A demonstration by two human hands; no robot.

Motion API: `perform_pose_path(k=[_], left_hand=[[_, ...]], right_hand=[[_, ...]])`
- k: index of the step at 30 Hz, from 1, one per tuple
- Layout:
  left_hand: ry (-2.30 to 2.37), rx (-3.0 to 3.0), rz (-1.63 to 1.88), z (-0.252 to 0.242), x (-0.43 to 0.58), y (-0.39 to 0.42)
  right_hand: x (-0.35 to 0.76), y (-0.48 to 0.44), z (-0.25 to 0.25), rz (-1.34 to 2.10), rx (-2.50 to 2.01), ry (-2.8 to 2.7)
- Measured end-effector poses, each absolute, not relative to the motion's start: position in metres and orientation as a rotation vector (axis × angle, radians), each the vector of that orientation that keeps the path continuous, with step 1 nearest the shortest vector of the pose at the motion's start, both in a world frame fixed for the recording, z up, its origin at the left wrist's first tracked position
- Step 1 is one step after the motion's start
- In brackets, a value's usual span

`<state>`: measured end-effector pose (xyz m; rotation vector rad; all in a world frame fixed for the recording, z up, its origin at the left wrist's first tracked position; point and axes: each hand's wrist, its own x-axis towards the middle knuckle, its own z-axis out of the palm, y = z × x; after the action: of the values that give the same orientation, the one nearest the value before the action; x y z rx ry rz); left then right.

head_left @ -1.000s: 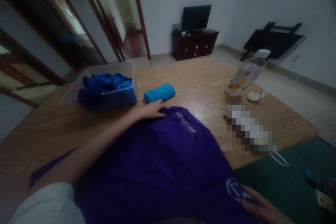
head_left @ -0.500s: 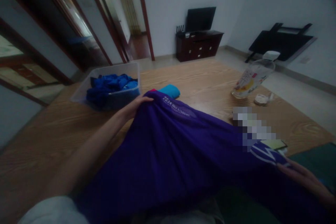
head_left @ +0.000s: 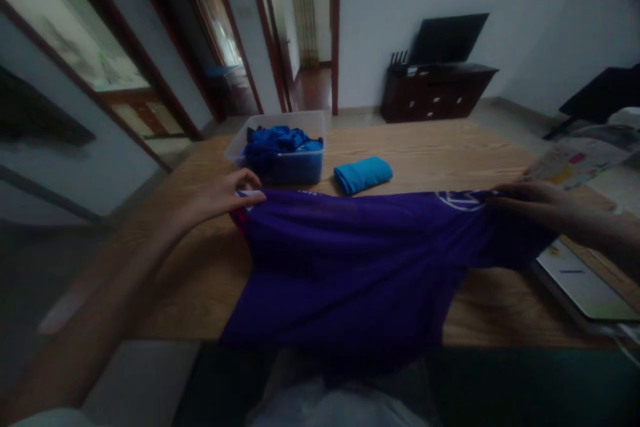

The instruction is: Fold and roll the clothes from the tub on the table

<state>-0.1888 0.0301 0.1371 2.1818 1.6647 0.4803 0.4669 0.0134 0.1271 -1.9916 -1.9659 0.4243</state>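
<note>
Two hands hold a purple garment [head_left: 350, 267] stretched between them, its upper edge nearly straight and its body hanging toward the person. On one side the left hand [head_left: 225, 197] pinches a corner between thumb and fingers, a bit of red and white showing just beneath it; on the other the right hand [head_left: 535, 203] grips the same edge beside a white emblem [head_left: 463, 200], with a flap of cloth drooping below the wrist.

Just beyond the left hand stands a clear plastic box [head_left: 314, 121], open at the top and heaped with crumpled blue clothes [head_left: 277, 141] (more blue shows through its front wall). Between the hands and farther off, a folded bright-blue cloth [head_left: 363, 175] lies on the wooden table [head_left: 450, 153], near the box but apart from it. Behind the right hand leans a clear bottle [head_left: 575, 157] with a printed label; whether it holds any liquid cannot be told.

That bottle is cut by the picture's edge, and the hand covers its lower part. Below the right hand, a flat pale device [head_left: 590, 280] is partly hidden by the garment. White lettering near the left hand folds out of sight, unreadable. The lower hem sinks into shadow, and the left forearm is blurred.
</note>
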Motion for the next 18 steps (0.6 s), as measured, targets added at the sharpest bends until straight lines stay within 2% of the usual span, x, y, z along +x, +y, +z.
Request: perform_pose_path(k=[3,7,10,15,18], left_hand=[[1.53,2.116,0.296,0.114,-0.217,0.003],[1.288,2.017,0.225,0.08,-0.232,-0.029],[1.319,1.885,0.335,0.075,-0.244,-0.041],[1.465,1.838,0.498,0.098,-0.268,-0.033],[1.605,1.795,0.75,0.108,-0.268,-0.021]], right_hand=[[0.458,0.06,0.109,0.517,-2.012,-2.202],[0.436,0.096,0.086,0.344,-2.115,-2.358],[0.431,0.105,0.081,0.376,-2.146,-2.347],[0.442,0.108,0.099,0.477,-2.119,-2.266],[0.447,0.105,0.108,0.448,-2.036,-2.195]])
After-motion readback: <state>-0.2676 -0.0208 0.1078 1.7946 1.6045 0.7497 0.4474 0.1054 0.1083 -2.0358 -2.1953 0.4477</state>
